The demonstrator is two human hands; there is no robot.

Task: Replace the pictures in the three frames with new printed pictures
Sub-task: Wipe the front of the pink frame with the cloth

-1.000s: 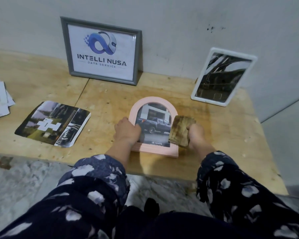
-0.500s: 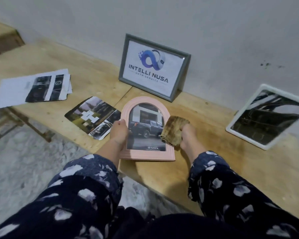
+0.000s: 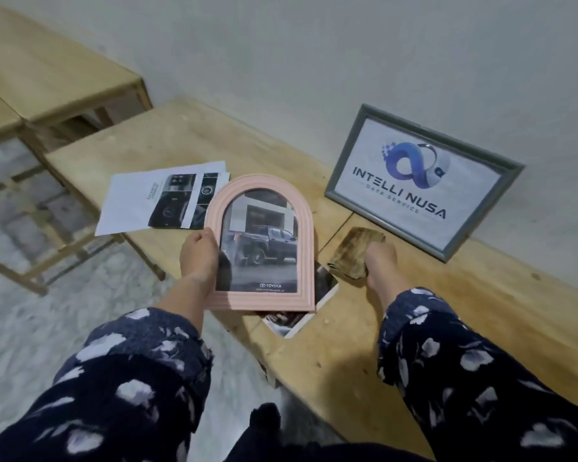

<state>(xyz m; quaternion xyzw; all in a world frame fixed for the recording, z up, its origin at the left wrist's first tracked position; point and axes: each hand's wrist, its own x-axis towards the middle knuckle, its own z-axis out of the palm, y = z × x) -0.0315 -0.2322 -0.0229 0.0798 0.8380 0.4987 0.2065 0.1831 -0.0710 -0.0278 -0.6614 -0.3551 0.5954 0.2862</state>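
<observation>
Left hand: our left hand grips the left edge of the pink arched frame, fingers wrapped round its rim, thumb on the front.
Pink arched frame: we hold it tilted up off the wooden table, its face toward us; it carries a picture of a dark pickup truck before a building, with a Toyota mark at the bottom.
Right hand: our right hand is closed on a brownish folded cloth, which rests on the table just right of the pink frame.
Grey frame: the grey rectangular frame leans against the wall at the back of the table, showing a print that reads INTELLI NUSA DATA SERVICE under a blue loop logo.
Printed sheets: a small stack of white printed sheets with dark photos lies flat on the table, left of and behind the pink frame.
Loose photo: a printed photo lies on the table under the pink frame, only its lower right corner showing.
Sleeves: both our arms wear dark sleeves with pale flower prints.
Other table: a second wooden table stands at the far left, apart from ours.
</observation>
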